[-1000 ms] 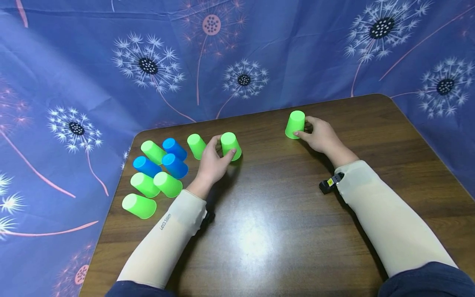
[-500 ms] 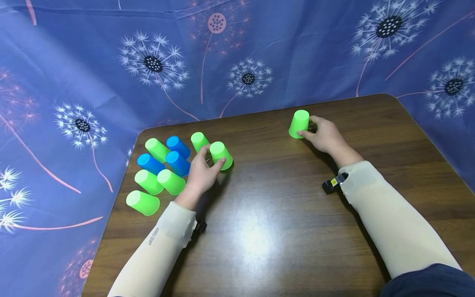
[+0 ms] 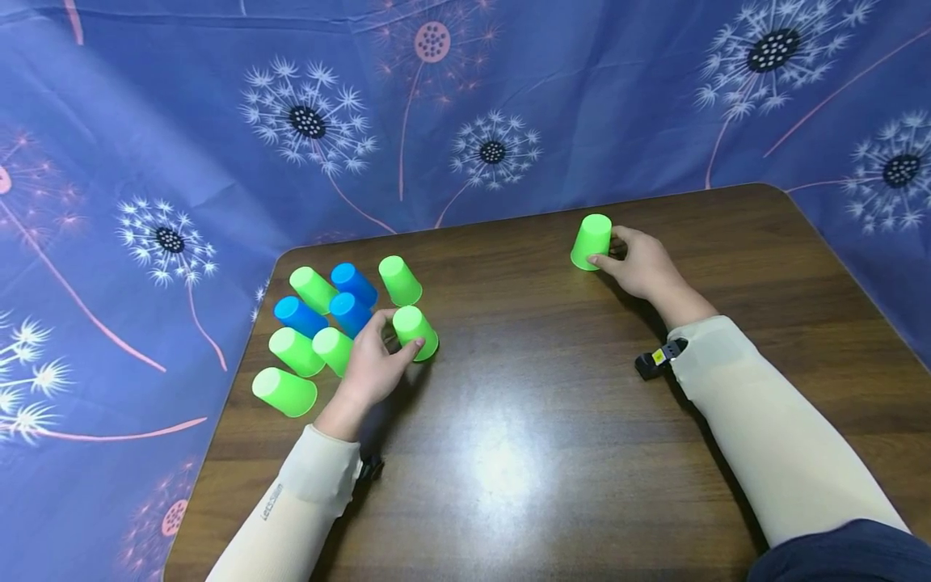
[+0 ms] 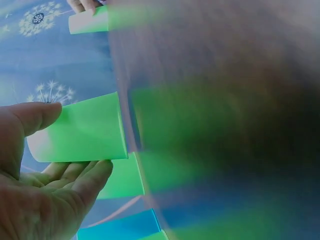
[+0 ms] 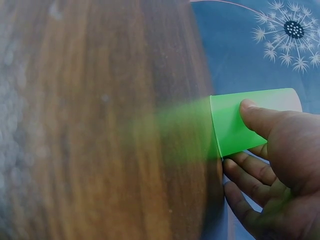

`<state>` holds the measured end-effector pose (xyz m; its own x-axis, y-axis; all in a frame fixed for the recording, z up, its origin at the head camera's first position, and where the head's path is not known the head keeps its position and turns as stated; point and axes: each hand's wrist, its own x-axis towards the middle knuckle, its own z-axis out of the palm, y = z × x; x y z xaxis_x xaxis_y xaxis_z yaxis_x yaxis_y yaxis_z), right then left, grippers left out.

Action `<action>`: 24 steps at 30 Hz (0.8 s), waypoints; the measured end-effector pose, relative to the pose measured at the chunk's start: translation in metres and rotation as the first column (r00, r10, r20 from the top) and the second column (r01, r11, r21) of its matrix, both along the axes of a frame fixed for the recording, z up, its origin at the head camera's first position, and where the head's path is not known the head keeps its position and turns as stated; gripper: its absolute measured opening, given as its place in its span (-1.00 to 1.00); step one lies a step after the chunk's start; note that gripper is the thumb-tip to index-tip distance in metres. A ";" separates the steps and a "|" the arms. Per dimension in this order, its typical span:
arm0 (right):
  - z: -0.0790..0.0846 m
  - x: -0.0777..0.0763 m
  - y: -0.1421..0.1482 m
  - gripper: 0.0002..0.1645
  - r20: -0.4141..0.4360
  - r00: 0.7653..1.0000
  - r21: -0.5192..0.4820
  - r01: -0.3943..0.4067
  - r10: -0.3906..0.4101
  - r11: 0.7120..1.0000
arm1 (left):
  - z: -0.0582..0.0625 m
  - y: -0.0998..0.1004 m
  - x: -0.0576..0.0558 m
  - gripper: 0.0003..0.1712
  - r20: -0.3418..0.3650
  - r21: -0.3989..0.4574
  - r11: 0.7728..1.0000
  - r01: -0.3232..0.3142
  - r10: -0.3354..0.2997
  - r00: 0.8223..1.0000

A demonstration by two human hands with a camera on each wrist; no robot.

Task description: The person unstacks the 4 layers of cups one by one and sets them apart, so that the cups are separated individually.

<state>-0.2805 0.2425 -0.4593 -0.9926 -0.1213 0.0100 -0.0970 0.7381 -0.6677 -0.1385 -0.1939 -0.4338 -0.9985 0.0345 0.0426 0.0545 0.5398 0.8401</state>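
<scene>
My left hand grips an upside-down green cup, thumb on the near side and fingers on the far side. In the left wrist view this cup stays upright, its rim very close to the table. At the far right of the middle, my right hand holds another upside-down green cup between thumb and fingers. That cup's rim meets the tabletop in the right wrist view. Just behind the left hand's cup stands a lone green cup.
Left of my left hand, upside-down cups stand in a close group: several green, such as the nearest one, and three blue, one at the back. The brown wooden table ends against a blue dandelion-print cloth.
My left hand has drawn its green cup left and toward me, away from the lone green cup behind. My right hand keeps its hold, with its cup in place. The head view has shifted slightly.
</scene>
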 end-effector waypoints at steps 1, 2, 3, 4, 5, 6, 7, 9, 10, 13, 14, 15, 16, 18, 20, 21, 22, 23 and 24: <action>0.000 0.000 0.000 -0.27 0.000 1.000 -0.001 0.000 0.000 1.000 | 0.000 -0.002 0.002 -0.44 0.005 -0.004 1.000 -0.003 0.003 1.000; -0.001 0.000 0.000 -0.27 -0.001 1.000 -0.001 -0.001 0.001 1.000 | -0.001 -0.003 0.004 -0.44 0.013 -0.004 1.000 -0.004 0.004 1.000; -0.001 0.000 0.000 -0.27 0.000 1.000 -0.002 -0.002 0.002 1.000 | -0.001 -0.005 0.005 -0.44 0.017 -0.010 1.000 -0.007 0.007 1.000; -0.001 0.000 0.000 -0.27 0.000 1.000 -0.001 -0.002 0.002 1.000 | -0.001 -0.007 0.007 -0.45 0.020 -0.023 1.000 -0.011 0.011 1.000; -0.001 0.000 0.000 -0.27 0.000 1.000 -0.002 -0.004 0.004 1.000 | -0.001 -0.008 0.008 -0.44 0.022 -0.034 0.999 -0.013 0.014 1.000; -0.001 0.000 0.000 -0.26 0.001 1.000 -0.001 -0.003 0.003 1.000 | 0.000 -0.009 0.010 -0.43 0.024 -0.043 0.999 -0.012 0.013 1.000; 0.000 0.000 0.000 -0.26 0.002 1.000 0.002 -0.003 0.003 1.000 | 0.000 -0.010 0.011 -0.43 0.027 -0.046 0.999 -0.010 0.011 1.000; 0.000 0.000 0.000 -0.25 0.004 1.000 0.005 -0.001 0.001 1.000 | 0.001 -0.012 0.013 -0.41 0.030 -0.058 0.998 0.000 0.002 1.000; 0.000 0.000 0.000 -0.25 0.005 1.000 0.007 0.000 0.000 1.000 | 0.001 -0.013 0.015 -0.40 0.036 -0.062 0.998 0.006 -0.004 0.999; 0.000 0.000 0.000 -0.25 0.004 1.000 0.007 0.000 0.000 1.000 | 0.001 -0.016 0.018 -0.39 0.047 -0.069 0.997 0.022 -0.018 0.999; 0.001 0.000 0.000 -0.25 0.004 1.000 0.005 -0.001 0.001 1.000 | 0.001 -0.016 0.019 -0.39 0.048 -0.074 0.997 0.024 -0.020 0.999; 0.001 0.000 0.000 -0.25 0.003 1.000 0.003 -0.001 0.001 1.000 | 0.001 -0.017 0.020 -0.39 0.050 -0.079 0.997 0.023 -0.019 0.999; 0.000 0.000 0.000 -0.26 0.002 1.000 0.004 -0.002 0.002 1.000 | 0.001 -0.018 0.021 -0.39 0.049 -0.084 0.996 0.022 -0.017 0.999; 0.000 0.000 0.000 -0.25 0.001 1.000 0.005 -0.003 0.003 1.000 | 0.002 -0.019 0.023 -0.39 0.052 -0.085 0.996 0.022 -0.017 0.999; 0.000 -0.001 0.000 -0.24 0.002 1.000 0.007 -0.003 0.003 1.000 | 0.002 -0.020 0.026 -0.39 0.055 -0.096 0.995 0.020 -0.015 0.998; 0.000 -0.001 0.000 -0.24 0.003 1.000 0.009 -0.003 0.003 1.000 | 0.002 -0.021 0.026 -0.39 0.056 -0.103 0.994 0.019 -0.014 0.998; 0.000 -0.001 0.000 -0.23 0.003 1.000 0.012 -0.004 0.004 1.000 | 0.001 -0.021 0.027 -0.39 0.057 -0.109 0.994 0.021 -0.014 0.998; 0.000 -0.001 -0.001 -0.23 0.002 1.000 0.011 -0.005 0.005 1.000 | 0.001 -0.022 0.028 -0.39 0.059 -0.111 0.994 0.023 -0.016 0.998; 0.000 -0.001 0.000 -0.23 0.002 1.000 0.010 -0.006 0.006 1.000 | 0.001 -0.022 0.029 -0.39 0.059 -0.113 0.993 0.023 -0.017 0.998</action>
